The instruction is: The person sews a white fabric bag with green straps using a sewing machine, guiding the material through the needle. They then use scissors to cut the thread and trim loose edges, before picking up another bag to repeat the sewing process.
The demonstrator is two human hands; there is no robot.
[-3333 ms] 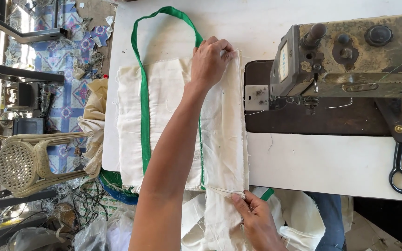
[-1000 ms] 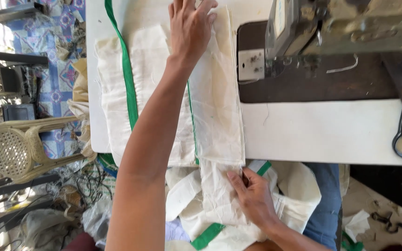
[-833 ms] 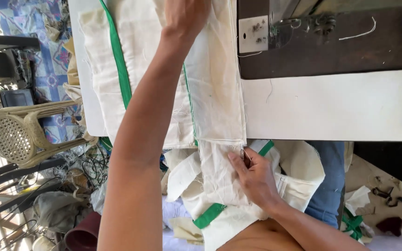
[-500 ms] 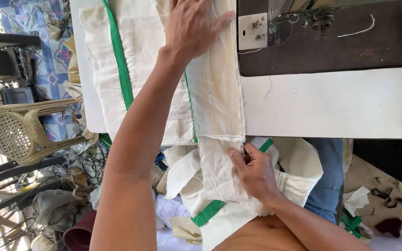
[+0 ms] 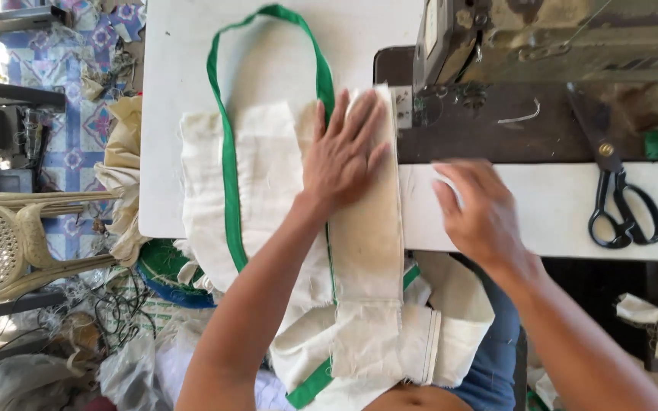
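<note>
My left hand (image 5: 342, 154) lies flat, fingers spread, on a cream cloth bag (image 5: 260, 183) spread over the white table (image 5: 184, 91). A green strap (image 5: 226, 152) runs along the bag and loops out over the table beyond it. A narrower cream strip (image 5: 371, 251) lies on the bag's right side and hangs off the table's near edge toward my lap. My right hand (image 5: 475, 209) hovers open and blurred over the table edge, to the right of the strip, holding nothing.
A worn sewing machine (image 5: 542, 38) stands on its dark bed (image 5: 496, 125) at the far right. Black scissors (image 5: 620, 205) lie on the table to the right. A beige plastic chair (image 5: 17, 243) and cluttered scraps sit on the floor at left.
My right hand let go of the hanging cloth below the table and rose to the table edge beside the strip. My left hand slid back along the bag toward me.
</note>
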